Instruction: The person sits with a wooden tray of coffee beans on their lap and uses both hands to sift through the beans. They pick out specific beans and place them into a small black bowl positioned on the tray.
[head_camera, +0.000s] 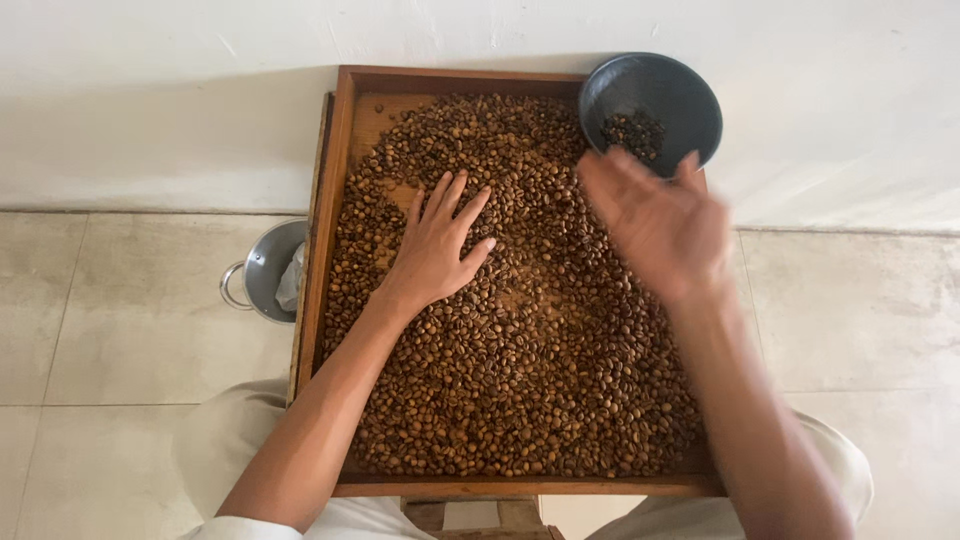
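Left hand (435, 245) lies flat, fingers spread, on the brown roasted coffee beans (520, 380) filling the shallow wooden tray (340, 120) — nothing gripped. Right hand (660, 225) hovers blurred, grip open, just below the dark round bowl (690, 90) holding a few beans at the tray's far corner — steel pot (262, 270) sits left on the floor.

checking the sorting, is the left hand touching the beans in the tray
Touching. The head view shows the left hand lying flat, fingers spread, on the brown beans in the wooden tray.
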